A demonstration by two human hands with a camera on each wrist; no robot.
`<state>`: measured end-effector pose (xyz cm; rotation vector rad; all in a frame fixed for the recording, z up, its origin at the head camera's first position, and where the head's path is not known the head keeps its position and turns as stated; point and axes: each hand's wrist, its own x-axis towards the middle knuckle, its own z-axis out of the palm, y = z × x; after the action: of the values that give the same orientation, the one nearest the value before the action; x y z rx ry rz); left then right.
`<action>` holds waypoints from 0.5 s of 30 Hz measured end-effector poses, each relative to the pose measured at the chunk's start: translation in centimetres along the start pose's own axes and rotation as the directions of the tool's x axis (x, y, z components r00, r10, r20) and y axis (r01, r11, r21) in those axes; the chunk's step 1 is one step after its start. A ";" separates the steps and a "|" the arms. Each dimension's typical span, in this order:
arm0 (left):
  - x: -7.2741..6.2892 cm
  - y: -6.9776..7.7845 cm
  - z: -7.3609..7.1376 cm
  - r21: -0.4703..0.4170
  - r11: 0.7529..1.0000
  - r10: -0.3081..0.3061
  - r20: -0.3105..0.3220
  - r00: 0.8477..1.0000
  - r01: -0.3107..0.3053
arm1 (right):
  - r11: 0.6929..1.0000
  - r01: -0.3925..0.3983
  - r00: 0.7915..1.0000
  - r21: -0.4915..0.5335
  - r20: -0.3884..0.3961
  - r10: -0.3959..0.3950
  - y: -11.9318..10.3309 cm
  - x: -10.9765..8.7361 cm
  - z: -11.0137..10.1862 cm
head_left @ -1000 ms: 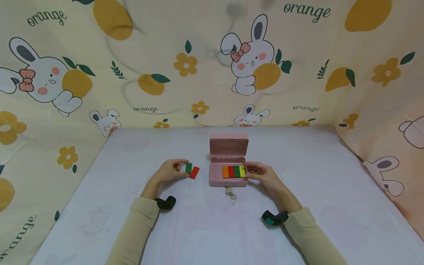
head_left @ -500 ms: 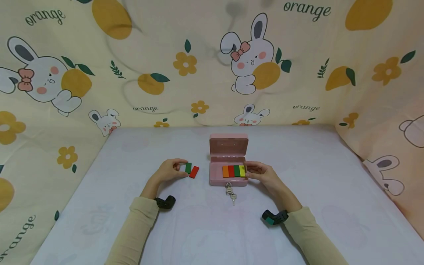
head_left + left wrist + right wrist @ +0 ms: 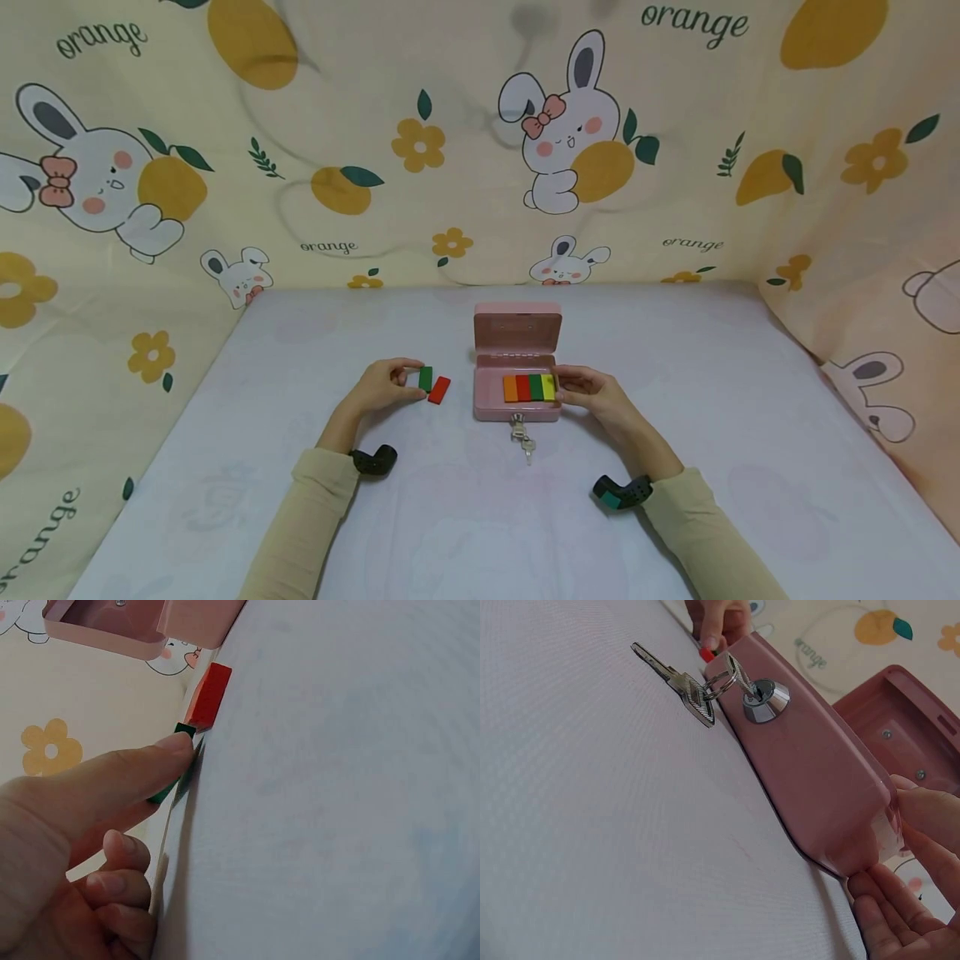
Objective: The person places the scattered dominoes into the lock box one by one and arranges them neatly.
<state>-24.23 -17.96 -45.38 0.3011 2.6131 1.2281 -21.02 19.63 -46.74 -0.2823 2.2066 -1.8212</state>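
Observation:
My left hand (image 3: pixel 382 385) pinches a small green block (image 3: pixel 426 379) between thumb and fingers; the left wrist view shows its ends past the thumb. Close beside it on the table lies a red block (image 3: pixel 210 696). The pink cash box (image 3: pixel 487 407) stands with its lid (image 3: pixel 517 329) raised. Inside sits a row of several flat blocks, orange (image 3: pixel 510 389) at the left end, yellow (image 3: pixel 549 387) at the right. My right hand (image 3: pixel 596 389) grips the box's right wall, with fingers at the rim and low on the outer side in the right wrist view.
A ring with keys (image 3: pixel 692 697) hangs from the lock (image 3: pixel 767 700) on the box's front. A white cloth (image 3: pixel 480 517) covers the table. Behind it rises a printed backdrop (image 3: pixel 465 192) with rabbits and oranges.

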 end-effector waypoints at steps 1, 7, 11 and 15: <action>0.0 0.0 0.0 -0.002 1.000 0.001 -0.003 1.000 -0.001 | 1.000 0.000 1.000 -0.001 0.003 0.000 0.0 0.0 0.0; -0.2 0.1 0.0 -0.016 1.000 0.011 -0.012 1.000 -0.011 | 1.000 0.012 1.000 -0.001 -0.003 -0.012 0.2 0.0 0.0; -0.3 0.3 -0.1 -0.010 1.000 0.009 -0.015 1.000 -0.009 | 0.999 0.032 0.999 -0.012 0.000 -0.032 0.3 0.0 -0.1; -0.3 0.5 -0.1 0.005 1.000 0.011 -0.017 1.000 -0.011 | 1.000 0.010 1.000 0.006 0.000 -0.010 0.1 -0.1 0.0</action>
<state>-23.90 -17.83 -44.88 0.3076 2.6327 1.2336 -20.97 19.70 -46.80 -0.2930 2.2034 -1.8329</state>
